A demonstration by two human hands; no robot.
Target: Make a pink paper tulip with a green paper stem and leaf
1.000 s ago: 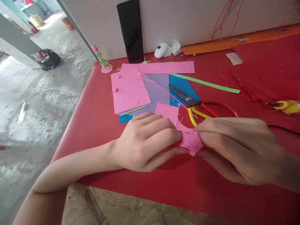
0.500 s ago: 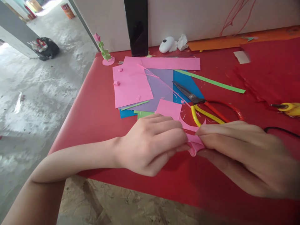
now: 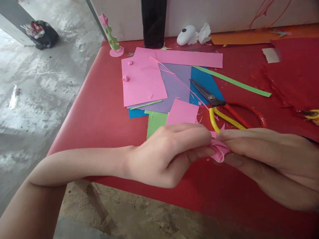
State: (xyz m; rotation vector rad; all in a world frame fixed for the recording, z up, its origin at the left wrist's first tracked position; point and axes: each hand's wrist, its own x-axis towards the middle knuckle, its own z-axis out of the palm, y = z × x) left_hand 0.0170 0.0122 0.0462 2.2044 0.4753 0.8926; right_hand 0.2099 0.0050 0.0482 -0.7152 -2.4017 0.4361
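Observation:
Between my two hands is a small folded piece of pink paper (image 3: pixel 219 152), its lower edge rounded. My left hand (image 3: pixel 174 154) pinches its left side with thumb and fingers. On the other side, the fingertips of my right hand (image 3: pixel 266 162) grip the paper, the thumb below. Just beyond the hands lie scissors (image 3: pixel 211 99) with one red and one yellow handle, blades pointing away to the left. A pink paper square (image 3: pixel 183 112) and a green sheet (image 3: pixel 157 121) rest beside my left hand.
Pink sheets (image 3: pixel 143 83), a purple sheet (image 3: pixel 178 83) and a blue sheet overlap on the red table (image 3: pixel 99 116). A paper flower (image 3: pixel 113 41) stands at the far left corner. A white rounded object (image 3: pixel 186 35), a green strip (image 3: pixel 234 81) and a yellow-handled tool (image 3: pixel 311 114) lie around.
The view has shifted a little, so the table things sit slightly higher and further right. Both hands still hold the pink paper, which now shows a more rounded fold.

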